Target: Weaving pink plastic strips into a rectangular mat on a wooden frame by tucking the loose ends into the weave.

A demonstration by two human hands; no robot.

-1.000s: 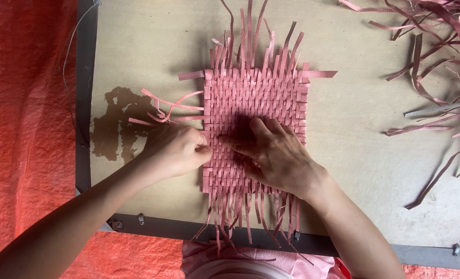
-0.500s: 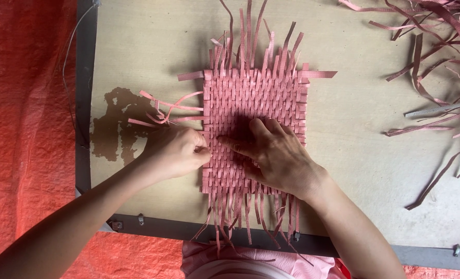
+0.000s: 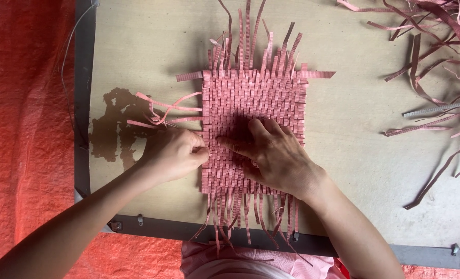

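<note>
Pink woven mat [image 3: 256, 93] under both hands

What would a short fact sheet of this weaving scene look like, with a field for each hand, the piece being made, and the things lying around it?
Piece: pink woven mat, flat on the board, loose strip ends sticking out on all sides
Left hand: at the mat's left edge, fingers pinched on a strip end
Right hand: pressed flat on the mat, forefinger pointing left
Surface: beige board with a dark stain
Nearby: spare pink strips at the right
Underneath: red sheet
</note>
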